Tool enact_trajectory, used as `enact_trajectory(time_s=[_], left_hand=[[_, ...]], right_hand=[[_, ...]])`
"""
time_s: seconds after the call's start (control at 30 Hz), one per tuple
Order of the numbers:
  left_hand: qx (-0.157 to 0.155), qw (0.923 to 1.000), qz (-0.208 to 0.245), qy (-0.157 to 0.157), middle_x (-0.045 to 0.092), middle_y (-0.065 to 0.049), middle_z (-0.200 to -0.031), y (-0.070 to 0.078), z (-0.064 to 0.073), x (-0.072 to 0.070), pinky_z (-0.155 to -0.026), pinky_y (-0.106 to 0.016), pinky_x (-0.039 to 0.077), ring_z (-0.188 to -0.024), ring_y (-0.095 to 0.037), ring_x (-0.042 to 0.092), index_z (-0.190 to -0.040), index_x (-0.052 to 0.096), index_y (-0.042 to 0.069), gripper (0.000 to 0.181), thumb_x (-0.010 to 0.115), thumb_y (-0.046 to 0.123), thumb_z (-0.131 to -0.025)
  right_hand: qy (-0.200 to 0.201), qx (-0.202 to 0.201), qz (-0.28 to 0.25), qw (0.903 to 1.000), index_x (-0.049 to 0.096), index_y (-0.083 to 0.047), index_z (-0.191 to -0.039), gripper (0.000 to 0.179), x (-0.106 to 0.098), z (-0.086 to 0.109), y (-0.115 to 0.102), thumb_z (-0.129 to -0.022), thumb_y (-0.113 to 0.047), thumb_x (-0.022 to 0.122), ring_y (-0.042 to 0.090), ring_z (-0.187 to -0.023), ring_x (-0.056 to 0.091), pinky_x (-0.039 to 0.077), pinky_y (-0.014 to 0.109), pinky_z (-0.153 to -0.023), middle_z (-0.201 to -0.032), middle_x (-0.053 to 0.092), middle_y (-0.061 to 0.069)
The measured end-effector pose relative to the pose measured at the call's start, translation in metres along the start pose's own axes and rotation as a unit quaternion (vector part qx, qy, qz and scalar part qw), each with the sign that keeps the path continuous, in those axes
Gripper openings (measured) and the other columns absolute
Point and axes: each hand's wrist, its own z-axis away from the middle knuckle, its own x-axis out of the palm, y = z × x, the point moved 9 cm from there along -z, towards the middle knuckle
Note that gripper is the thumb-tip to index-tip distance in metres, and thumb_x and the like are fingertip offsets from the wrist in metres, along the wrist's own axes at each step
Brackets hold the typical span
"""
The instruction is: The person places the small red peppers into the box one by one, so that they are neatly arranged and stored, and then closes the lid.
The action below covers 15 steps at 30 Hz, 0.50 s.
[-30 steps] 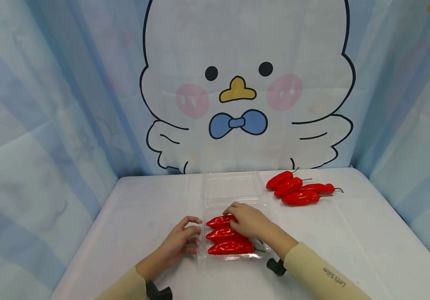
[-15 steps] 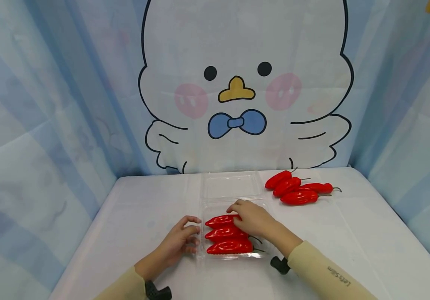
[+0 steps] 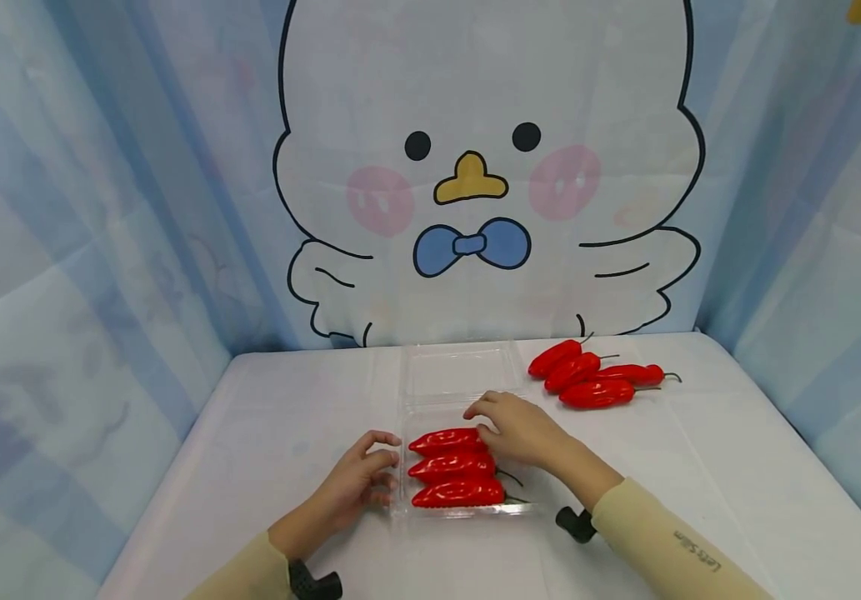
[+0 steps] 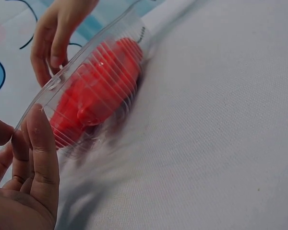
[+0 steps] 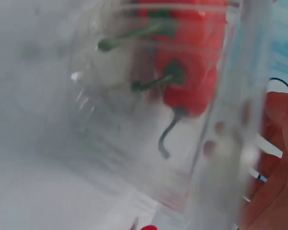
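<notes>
The left hand (image 3: 355,483) loosely touches the clear box (image 3: 475,512), and the loosely spread right hand (image 3: 522,427) could knock the farthest of 3 red peppers (image 3: 441,442) inside crooked if the thumb drags.

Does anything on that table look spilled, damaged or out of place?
Nothing really stands out. Three red peppers lie side by side in the open clear container, stems to the same side. Four more peppers lie loosely bunched on the white table, and no spill or damage shows.
</notes>
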Motion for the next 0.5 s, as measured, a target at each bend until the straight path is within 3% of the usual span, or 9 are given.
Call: enact_trajectory(time_s=[0.3,0.5], left_hand=[[0.007,1.0000,-0.003,0.000,0.057,-0.007,-0.106,0.001,-0.002,0.000,-0.061,-0.023,0.058,-0.068,-0.014,0.061,-0.133,0.047,0.011,0.040,0.063,0.022,-0.099],[0.010,0.9999,-0.006,-0.003,0.056,-0.007,-0.106,0.000,0.000,0.000,-0.061,-0.023,0.058,-0.069,-0.015,0.060,-0.134,0.046,0.010,0.040,0.062,0.021,-0.100]], right_hand=[[0.058,-0.040,0.030,0.9970,0.074,-0.016,-0.119,0.025,-0.023,0.006,0.017,-0.095,-0.016,0.071,0.026,-0.112,0.068,0.060,0.046,-0.093,-0.123,0.072,0.006],[0.099,-0.034,0.039,0.9937,0.074,-0.017,-0.118,0.025,-0.035,0.011,0.041,-0.093,-0.015,0.074,0.025,-0.108,0.068,0.060,0.044,-0.094,-0.118,0.073,0.005]])
